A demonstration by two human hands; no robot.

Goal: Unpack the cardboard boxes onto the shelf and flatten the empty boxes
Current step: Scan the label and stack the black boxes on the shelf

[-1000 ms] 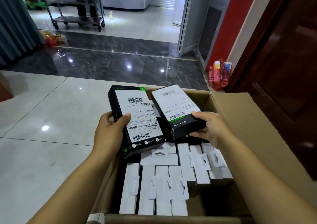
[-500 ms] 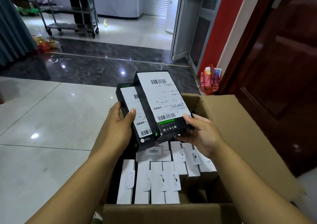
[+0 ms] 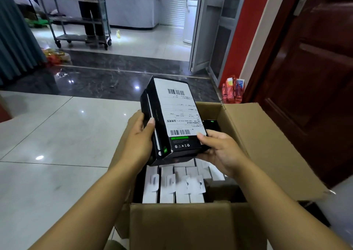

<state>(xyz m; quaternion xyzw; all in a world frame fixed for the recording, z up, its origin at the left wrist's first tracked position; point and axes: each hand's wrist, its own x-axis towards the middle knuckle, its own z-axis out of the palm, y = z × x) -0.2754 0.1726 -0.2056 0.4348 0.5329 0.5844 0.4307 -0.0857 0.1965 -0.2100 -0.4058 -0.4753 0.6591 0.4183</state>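
Cardboard is making up the largest item: an open cardboard carton (image 3: 267,150) is sitting on the tiled floor (image 3: 47,154) and filling the lower centre and right of the frame, its right flap leaning outward toward a dark wooden door (image 3: 315,77) at the right edge. No shelf is showing anywhere in the frame.

Inside the carton, rows of small white packets (image 3: 172,188) with hang tabs are standing upright in the lower middle. More black packaging is lying deep at the carton's far right corner, though detail there is too dark to read.

Above the carton's mouth, at frame centre, two black retail boxes (image 3: 177,119) are being held stacked face to face, the upper one showing a white barcode label. The lower box is showing only as an edge along the left side.

The left hand (image 3: 137,140) is gripping the stack's left side, thumb pressing on the front edge and fingers wrapping behind. The right hand (image 3: 219,150) is cradling the lower right corner, thumb lying on the label and fingers curling underneath. Both grips appear firm.

At upper left, a metal trolley (image 3: 82,20) is standing with a person behind it, well apart from the work.

Assessment: the unpacking step is in hand, and it is early, since the carton is holding many packets. The next move is likely calling for carrying the stacked pair clear of the carton and locating the shelf, keeping both boxes squeezed together so that the hidden one is not slipping out.
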